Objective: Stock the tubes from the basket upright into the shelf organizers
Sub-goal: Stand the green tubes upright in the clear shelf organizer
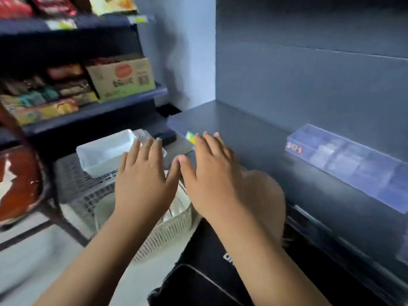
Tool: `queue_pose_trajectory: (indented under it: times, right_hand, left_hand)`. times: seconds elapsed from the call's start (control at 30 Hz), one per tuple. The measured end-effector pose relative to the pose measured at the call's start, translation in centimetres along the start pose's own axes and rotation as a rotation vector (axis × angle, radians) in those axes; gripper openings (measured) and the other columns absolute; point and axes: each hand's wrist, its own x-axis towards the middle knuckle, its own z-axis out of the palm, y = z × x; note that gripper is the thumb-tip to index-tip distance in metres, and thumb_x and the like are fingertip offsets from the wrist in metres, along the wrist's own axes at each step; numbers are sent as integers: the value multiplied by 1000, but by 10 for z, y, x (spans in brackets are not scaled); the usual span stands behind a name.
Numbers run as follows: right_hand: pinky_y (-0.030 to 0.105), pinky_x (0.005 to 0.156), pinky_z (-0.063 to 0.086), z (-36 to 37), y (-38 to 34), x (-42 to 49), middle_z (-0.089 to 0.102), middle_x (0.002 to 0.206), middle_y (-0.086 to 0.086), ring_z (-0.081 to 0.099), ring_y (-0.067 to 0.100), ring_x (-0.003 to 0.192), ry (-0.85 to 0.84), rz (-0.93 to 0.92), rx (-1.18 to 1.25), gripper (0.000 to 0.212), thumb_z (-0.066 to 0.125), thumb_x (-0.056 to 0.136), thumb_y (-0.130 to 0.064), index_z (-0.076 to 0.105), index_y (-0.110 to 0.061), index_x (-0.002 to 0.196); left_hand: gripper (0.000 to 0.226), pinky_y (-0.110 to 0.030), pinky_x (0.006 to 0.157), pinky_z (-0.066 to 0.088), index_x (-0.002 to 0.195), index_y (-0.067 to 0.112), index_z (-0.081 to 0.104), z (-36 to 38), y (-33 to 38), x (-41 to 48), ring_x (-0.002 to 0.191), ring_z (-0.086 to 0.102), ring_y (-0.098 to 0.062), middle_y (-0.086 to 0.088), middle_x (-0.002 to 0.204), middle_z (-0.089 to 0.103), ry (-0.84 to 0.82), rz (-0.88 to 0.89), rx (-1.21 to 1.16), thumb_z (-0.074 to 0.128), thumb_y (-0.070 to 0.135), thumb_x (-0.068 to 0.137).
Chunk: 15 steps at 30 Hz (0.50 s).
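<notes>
My left hand (141, 173) and my right hand (212, 171) are stretched out side by side, palms down, fingers straight, thumbs almost touching; neither holds anything. Below them sits a white slotted basket (174, 224), largely hidden by my forearms, and I cannot see any tubes in it. A clear blue shelf organizer (351, 164) with several compartments stands on the dark shelf (254, 133) to the right. The picture is blurred.
A white tray (103, 151) rests on a grey slotted crate (72, 177) behind my left hand. Shelves at the left hold snack packets and a cardboard box (121, 78). A brown stool (17, 180) stands at far left. A dark phone (194, 288) lies on my lap.
</notes>
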Motion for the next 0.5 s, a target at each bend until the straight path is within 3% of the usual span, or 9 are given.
queue_pose_trajectory:
  times: [0.1,0.2,0.4,0.5]
  right_hand:
    - [44,117,33,63,-32,10,43,153,8,34,28,145,-67,-48,111,58,49,99,-41,43,-10,147]
    - [42,110,38,127,-33,3,49,145,7,42,27,136,-202,8,178,48,52,97,-34,47,-13,140]
    - [38,84,42,207,-14,8,56,135,6,53,28,120,-535,96,17,39,44,102,-41,51,-16,131]
    - [35,78,42,237,1,18,60,126,6,58,27,109,-621,258,39,37,44,102,-38,56,-15,128]
  left_hand:
    - [76,-46,125,18,155,18,36,17,-64,-13,154,22,-26,-4,163,35,-63,-118,39,20,66,98]
    - [68,-48,125,18,153,18,37,49,-121,-30,153,25,-28,-5,162,37,-140,-228,80,27,61,102]
    - [57,-51,115,38,134,17,54,124,-184,-44,141,43,-30,-6,144,56,-298,-435,-21,33,58,101]
    - [56,-47,103,46,131,24,57,163,-201,-46,130,51,-27,-2,134,61,-392,-557,-168,29,61,99]
